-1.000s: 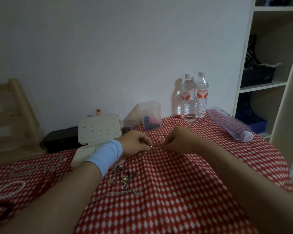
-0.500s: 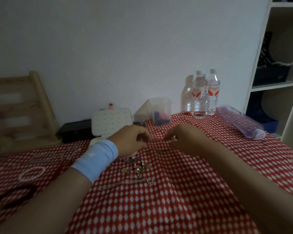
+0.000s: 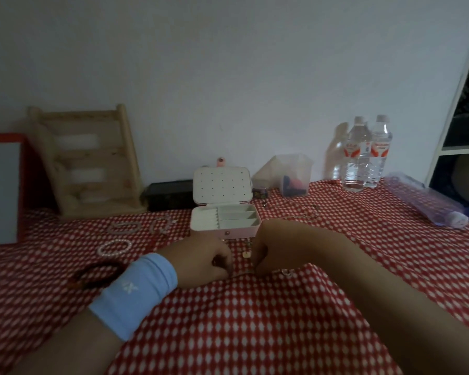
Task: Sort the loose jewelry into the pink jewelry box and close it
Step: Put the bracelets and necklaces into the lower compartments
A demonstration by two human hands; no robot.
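Lowered to the worktop since earlier, left hand and right hand are set before the open pink jewelry box, grips clamped on a thin chain.

You have two hands in view, the left hand and the right hand, and one wristband. There is one box, with three compartments showing on its right side. Count three pale bracelets: pearl bracelet, middle bracelet and far bracelet. Add one dark band. You have two chains: a thin chain between your hands and a far chain. One round charm shows. Behind these stand two bottles, the left bottle and the right bottle, plus one rack, one black case, one clear tub, one purple roll and one red frame.
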